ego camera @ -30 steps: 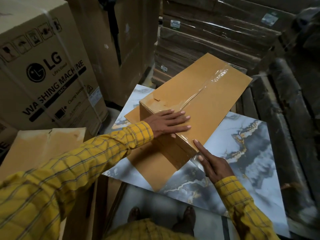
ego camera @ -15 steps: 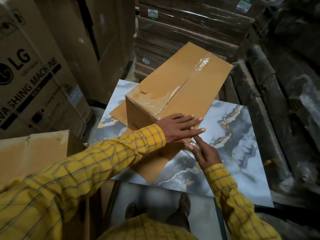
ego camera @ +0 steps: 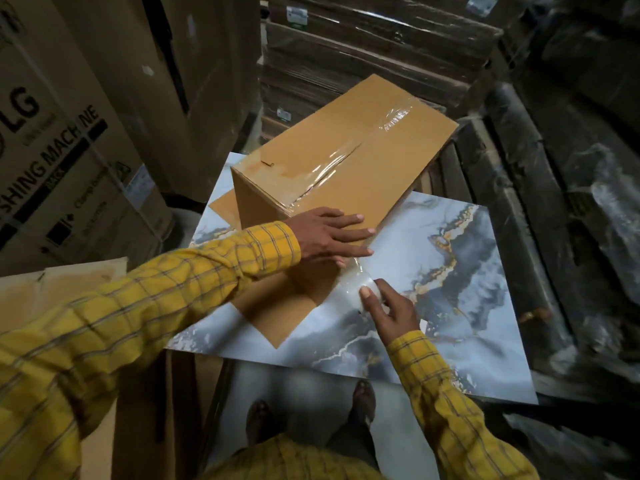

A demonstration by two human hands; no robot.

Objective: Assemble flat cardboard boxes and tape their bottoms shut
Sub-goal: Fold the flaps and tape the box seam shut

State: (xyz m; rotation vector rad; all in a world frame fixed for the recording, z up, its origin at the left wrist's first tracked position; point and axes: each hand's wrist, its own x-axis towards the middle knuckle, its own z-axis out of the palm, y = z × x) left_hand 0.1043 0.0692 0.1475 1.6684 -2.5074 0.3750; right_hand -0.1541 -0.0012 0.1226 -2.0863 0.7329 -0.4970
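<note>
A tan cardboard box (ego camera: 363,161) lies bottom up on a marble-patterned slab (ego camera: 450,271). Clear tape (ego camera: 332,168) runs along its centre seam. My left hand (ego camera: 329,237) lies flat with straight fingers on the box's near right corner. My right hand (ego camera: 384,306) is just off that corner and pinches a roll of clear tape (ego camera: 363,289), from which a strip stretches up to the box under my left fingers. An open flap (ego camera: 273,313) of the box spreads on the slab below my left wrist.
A large LG washing machine carton (ego camera: 59,161) stands at the left. Flat cardboard (ego camera: 62,289) lies under my left sleeve. Wrapped stacks of flat cartons (ego camera: 363,50) rise behind the box. Dark wrapped bundles (ego camera: 554,168) crowd the right. My feet (ego camera: 311,410) show below the slab.
My left hand slid from the box's top middle to its near right corner. My right hand drew back from the box's side, pulling tape away from the corner. The view shifted left.
</note>
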